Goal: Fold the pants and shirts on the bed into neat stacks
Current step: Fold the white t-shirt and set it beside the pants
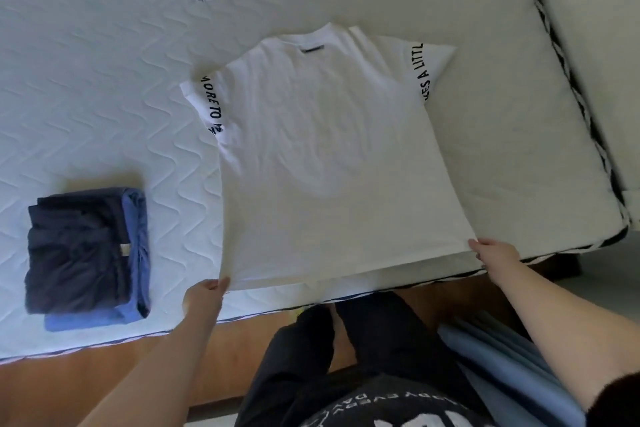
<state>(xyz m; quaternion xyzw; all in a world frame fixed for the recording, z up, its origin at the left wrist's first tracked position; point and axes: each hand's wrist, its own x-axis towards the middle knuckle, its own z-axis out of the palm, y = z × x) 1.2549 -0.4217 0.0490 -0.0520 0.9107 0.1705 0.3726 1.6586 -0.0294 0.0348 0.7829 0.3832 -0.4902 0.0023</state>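
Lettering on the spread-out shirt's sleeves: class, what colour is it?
Black, printed on both sleeves of the white shirt; the head view shows it.

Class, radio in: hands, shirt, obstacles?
Left hand and right hand pinch the hem corners. White shirt flat on bed. Nothing on it.

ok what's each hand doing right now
Left hand: pinches the near left hem corner of the white cotton t-shirt.
Right hand: pinches its near right hem corner.

Both hands [204,295] [493,253] pinch the white T-shirt's [325,156] hem corners on the bed [104,97].
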